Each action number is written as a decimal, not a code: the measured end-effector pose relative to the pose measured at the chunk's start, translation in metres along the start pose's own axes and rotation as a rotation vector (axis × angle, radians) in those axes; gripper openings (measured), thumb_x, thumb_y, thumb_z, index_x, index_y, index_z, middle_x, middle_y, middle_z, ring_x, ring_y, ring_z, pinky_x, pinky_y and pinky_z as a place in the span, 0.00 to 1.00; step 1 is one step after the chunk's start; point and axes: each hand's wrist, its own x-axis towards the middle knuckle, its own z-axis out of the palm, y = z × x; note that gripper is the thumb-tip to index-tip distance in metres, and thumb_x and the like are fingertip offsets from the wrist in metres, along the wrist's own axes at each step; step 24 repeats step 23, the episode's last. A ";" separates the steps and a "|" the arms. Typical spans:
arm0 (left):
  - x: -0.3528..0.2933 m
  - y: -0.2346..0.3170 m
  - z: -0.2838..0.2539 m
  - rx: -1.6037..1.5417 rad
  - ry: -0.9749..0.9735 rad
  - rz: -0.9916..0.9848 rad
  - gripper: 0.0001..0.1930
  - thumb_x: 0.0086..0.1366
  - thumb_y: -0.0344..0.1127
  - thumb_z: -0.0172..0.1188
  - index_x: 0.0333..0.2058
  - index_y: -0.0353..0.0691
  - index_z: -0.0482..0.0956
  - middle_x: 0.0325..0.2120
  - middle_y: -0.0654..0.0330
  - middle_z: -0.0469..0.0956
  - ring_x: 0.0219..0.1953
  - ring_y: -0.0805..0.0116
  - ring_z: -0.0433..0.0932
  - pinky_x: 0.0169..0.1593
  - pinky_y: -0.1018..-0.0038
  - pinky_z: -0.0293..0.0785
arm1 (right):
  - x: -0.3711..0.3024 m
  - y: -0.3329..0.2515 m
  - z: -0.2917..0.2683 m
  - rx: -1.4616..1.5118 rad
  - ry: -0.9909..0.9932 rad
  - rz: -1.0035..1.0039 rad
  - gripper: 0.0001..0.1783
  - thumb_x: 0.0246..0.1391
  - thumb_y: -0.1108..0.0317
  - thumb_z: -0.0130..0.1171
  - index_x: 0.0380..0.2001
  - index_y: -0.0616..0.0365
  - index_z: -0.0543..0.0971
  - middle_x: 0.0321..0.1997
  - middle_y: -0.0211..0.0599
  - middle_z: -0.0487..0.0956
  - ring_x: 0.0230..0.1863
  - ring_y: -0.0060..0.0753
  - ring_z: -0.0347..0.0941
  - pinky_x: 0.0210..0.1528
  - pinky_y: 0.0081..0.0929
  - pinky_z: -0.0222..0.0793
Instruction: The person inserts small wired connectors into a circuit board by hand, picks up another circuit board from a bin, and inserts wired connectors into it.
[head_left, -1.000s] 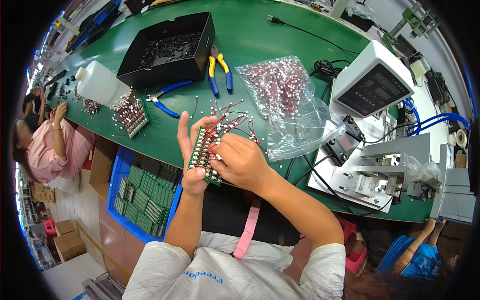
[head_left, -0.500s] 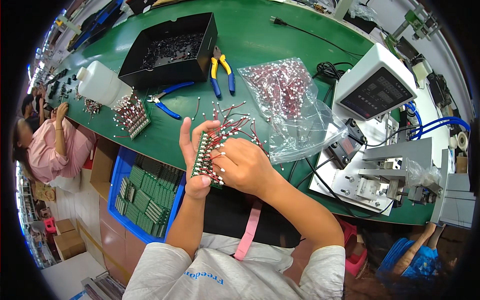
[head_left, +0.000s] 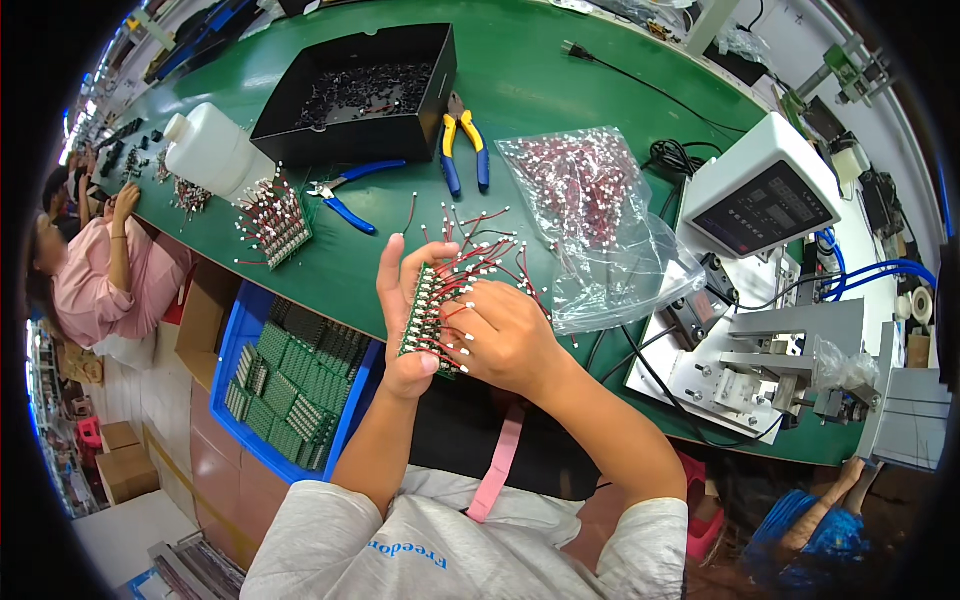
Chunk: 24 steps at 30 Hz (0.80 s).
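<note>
My left hand [head_left: 406, 372] grips a green circuit board [head_left: 421, 318] on edge, thumb at its lower end and fingers behind it. Rows of white connectors line the board, and red and black wires fan out from it. On the wired side, my right hand [head_left: 515, 340] is closed, its fingers curled in among the wires; its fingertips are hidden, so whatever they pinch does not show. A similar wired board [head_left: 290, 246] rests on the green table to the left. Beyond my hands lies a clear plastic bag [head_left: 590, 195] full of red wires with white ends.
Blue-handled cutters [head_left: 350, 214], yellow-and-blue pliers [head_left: 450, 160], a black box [head_left: 340, 137] of small dark parts and a white bottle [head_left: 212, 150] are on the table. At right stands a machine with a white control box [head_left: 725, 190]. A blue bin [head_left: 225, 385] holds circuit boards, lower left.
The whole view has shifted slightly, so things appear a little farther right and lower. My hands keep nearly the same hold, with the right still against the wires.
</note>
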 end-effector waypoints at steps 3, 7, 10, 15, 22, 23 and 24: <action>0.000 0.001 0.000 -0.002 -0.007 0.003 0.57 0.37 0.48 0.62 0.68 0.54 0.42 0.59 0.44 0.56 0.55 0.54 0.65 0.59 0.62 0.60 | -0.002 -0.001 -0.003 0.009 -0.046 0.035 0.11 0.36 0.76 0.63 0.26 0.58 0.73 0.29 0.33 0.73 0.25 0.36 0.68 0.31 0.29 0.68; 0.001 0.000 -0.001 -0.005 -0.011 0.010 0.57 0.37 0.48 0.62 0.68 0.54 0.42 0.59 0.44 0.56 0.55 0.54 0.65 0.59 0.62 0.60 | -0.001 -0.001 -0.002 0.011 -0.051 0.033 0.12 0.35 0.77 0.64 0.26 0.58 0.73 0.30 0.33 0.75 0.27 0.37 0.70 0.31 0.30 0.69; 0.001 0.000 0.000 -0.005 -0.014 0.015 0.57 0.37 0.48 0.62 0.68 0.54 0.42 0.59 0.44 0.56 0.55 0.54 0.65 0.59 0.62 0.60 | -0.001 -0.001 -0.002 0.010 -0.038 0.021 0.12 0.36 0.76 0.64 0.26 0.58 0.73 0.31 0.34 0.75 0.27 0.37 0.70 0.32 0.30 0.69; 0.002 0.000 0.003 0.010 0.014 -0.003 0.58 0.36 0.51 0.62 0.68 0.56 0.42 0.59 0.43 0.56 0.55 0.55 0.63 0.60 0.63 0.56 | -0.002 -0.003 -0.004 -0.046 -0.105 0.038 0.11 0.37 0.75 0.64 0.27 0.58 0.73 0.32 0.34 0.76 0.29 0.38 0.71 0.33 0.30 0.70; 0.001 -0.003 -0.002 0.046 -0.052 0.019 0.58 0.36 0.51 0.62 0.68 0.57 0.42 0.60 0.44 0.55 0.56 0.55 0.61 0.60 0.63 0.55 | -0.002 -0.003 -0.006 -0.038 -0.115 0.044 0.10 0.39 0.74 0.64 0.27 0.57 0.74 0.33 0.34 0.77 0.31 0.38 0.72 0.35 0.31 0.70; 0.001 -0.003 -0.004 0.051 -0.072 0.023 0.58 0.36 0.51 0.62 0.68 0.57 0.43 0.60 0.44 0.54 0.56 0.56 0.61 0.60 0.63 0.55 | -0.003 -0.003 -0.005 -0.041 -0.122 0.048 0.10 0.39 0.74 0.64 0.28 0.57 0.74 0.34 0.34 0.77 0.31 0.38 0.72 0.35 0.32 0.70; 0.001 -0.003 -0.004 0.051 -0.072 0.023 0.58 0.36 0.51 0.62 0.68 0.57 0.43 0.60 0.44 0.54 0.56 0.56 0.61 0.60 0.63 0.55 | -0.003 -0.003 -0.005 -0.041 -0.122 0.048 0.10 0.39 0.74 0.64 0.28 0.57 0.74 0.34 0.34 0.77 0.31 0.38 0.72 0.35 0.32 0.70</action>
